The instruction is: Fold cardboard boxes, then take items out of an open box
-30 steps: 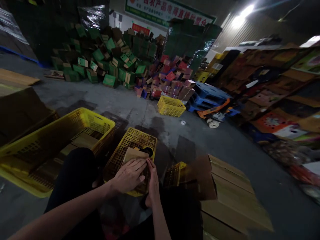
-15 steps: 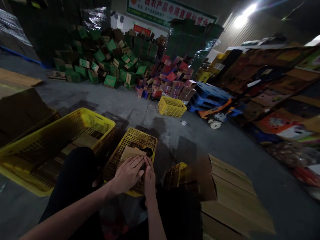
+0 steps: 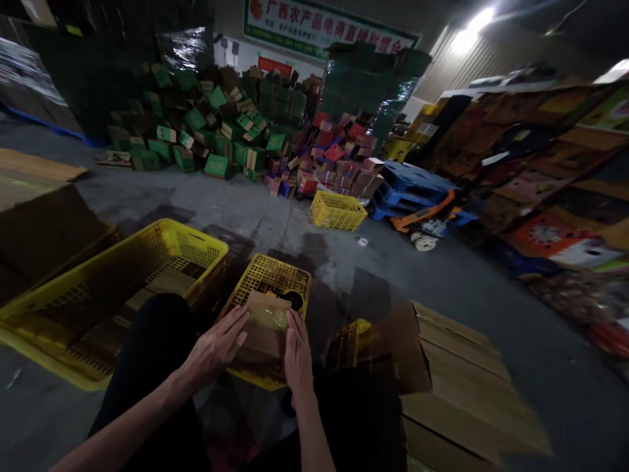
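Observation:
A small cardboard box [image 3: 263, 339] with a shiny strip of clear tape on its top rests on an upturned yellow crate [image 3: 260, 265] between my knees. My left hand [image 3: 220, 341] lies along the box's left edge, fingers held together and nearly straight. Against the right side presses my right hand [image 3: 297, 347], its fingertips at the upper right corner. The two hands clasp the box between them. Just behind it on the crate is a dark, round tape dispenser [image 3: 295, 299], partly hidden by the box.
To my left stands a large yellow crate [image 3: 204, 241] with several small boxes inside. Flattened cardboard [image 3: 472, 387] lies at my right, beside another yellow crate [image 3: 344, 344]. Farther off are a yellow basket [image 3: 338, 211], a pallet jack [image 3: 425, 223] and heaped green boxes [image 3: 216, 166].
My left hand has slid left from the box's taped top to its left edge, uncovering the tape. My right hand stays at the right side.

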`<state>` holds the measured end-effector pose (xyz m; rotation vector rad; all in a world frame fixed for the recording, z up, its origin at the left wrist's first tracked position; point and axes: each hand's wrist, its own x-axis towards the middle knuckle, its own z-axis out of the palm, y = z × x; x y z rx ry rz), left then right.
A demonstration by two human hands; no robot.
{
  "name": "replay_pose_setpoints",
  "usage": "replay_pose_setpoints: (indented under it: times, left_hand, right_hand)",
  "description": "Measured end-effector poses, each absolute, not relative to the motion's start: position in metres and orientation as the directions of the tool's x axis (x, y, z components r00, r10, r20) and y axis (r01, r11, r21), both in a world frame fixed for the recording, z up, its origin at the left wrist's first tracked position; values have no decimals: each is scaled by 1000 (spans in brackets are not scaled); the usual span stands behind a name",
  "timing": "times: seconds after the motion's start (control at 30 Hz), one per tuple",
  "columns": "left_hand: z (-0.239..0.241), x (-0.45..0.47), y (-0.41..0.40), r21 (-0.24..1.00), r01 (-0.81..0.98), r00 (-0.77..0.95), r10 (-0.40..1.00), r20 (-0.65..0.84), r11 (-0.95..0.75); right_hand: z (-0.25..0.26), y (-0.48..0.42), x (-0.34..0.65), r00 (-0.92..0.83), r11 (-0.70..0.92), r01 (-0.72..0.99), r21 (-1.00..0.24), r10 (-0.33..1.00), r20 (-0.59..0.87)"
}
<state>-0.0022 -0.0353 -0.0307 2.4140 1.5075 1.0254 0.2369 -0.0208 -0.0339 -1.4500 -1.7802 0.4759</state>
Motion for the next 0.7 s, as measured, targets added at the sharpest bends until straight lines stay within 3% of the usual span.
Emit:
replay_pose_setpoints:
  times: [0.17,0.3,0.7]
  left_hand:
    - [-37,7,-45,502,726,230,854,467,-470]
    - [-42,11,-45,543,715,184,868,461,-441]
    - [-38,-2,-44,685,552,250,878,409,-476]
  right_hand:
    - [-21,-29,222,-83,272,826,-494,925,370]
    - [-12,-31,199,-134,313,862,-399,899,416]
    - [14,-14,140,-320,402,816,-415,912,255]
